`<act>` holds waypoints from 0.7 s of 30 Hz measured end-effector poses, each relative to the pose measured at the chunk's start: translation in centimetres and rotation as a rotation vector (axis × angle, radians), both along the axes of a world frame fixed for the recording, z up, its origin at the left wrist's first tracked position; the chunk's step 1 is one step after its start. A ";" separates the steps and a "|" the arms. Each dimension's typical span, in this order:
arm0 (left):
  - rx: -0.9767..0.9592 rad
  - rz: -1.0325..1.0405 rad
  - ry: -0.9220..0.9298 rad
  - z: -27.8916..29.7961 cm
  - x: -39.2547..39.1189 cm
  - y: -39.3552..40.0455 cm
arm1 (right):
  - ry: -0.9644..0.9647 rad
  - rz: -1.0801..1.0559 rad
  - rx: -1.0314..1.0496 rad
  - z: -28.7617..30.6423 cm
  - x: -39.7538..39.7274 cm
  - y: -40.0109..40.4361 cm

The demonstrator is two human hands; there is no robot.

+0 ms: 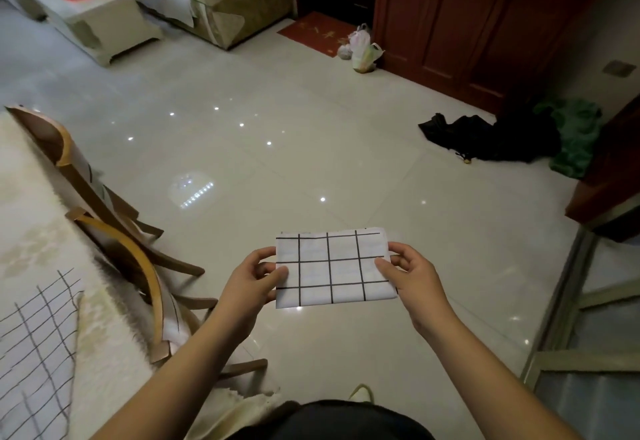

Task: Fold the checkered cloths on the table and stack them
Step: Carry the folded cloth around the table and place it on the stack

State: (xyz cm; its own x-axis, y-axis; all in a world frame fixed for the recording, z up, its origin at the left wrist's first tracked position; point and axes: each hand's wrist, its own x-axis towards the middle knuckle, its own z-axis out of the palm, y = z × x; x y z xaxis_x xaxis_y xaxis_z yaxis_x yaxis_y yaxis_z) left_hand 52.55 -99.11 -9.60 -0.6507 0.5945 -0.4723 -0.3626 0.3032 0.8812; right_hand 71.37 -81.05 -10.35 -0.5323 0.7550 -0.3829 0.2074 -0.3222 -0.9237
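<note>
Glossy pale tile floor point(277, 169) fills most of the view, ceiling lights reflected in it. Dark red wooden cabinet point(485, 24) along the far right wall. Desk point(34, 218) at the left edge under a fuzzy cream cover, a second checkered cloth point(38, 346) lying spread and unfolded on its near part. Two wooden chairs point(114, 249) tucked just beside the desk. Sofa point(235, 0) and a low white coffee table point(100, 20) far back left. Black and green clothes point(519, 138) heaped on the floor near the cabinet, plastic bags point(362, 48) by its left end.

Folded checkered cloth point(334, 268), a small white rectangle with black grid, held up in the air over the floor, off the desk. Left hand point(256, 278) pinches its left edge, thumb on top. Right hand point(408, 271) pinches its right edge, thumb on top, fingers curled behind.
</note>
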 end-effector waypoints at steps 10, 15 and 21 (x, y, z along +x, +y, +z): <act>0.004 0.155 0.003 0.1 -5.2 1.2 | -0.021 0.203 0.000 0.1 -8.8 4.4; 0.027 0.228 0.037 -0.7 -10.3 1.0 | -0.040 0.315 0.030 0.2 -16.2 5.7; 0.037 0.349 0.058 -0.6 -16.6 0.8 | -0.053 0.426 0.075 0.9 -24.9 6.3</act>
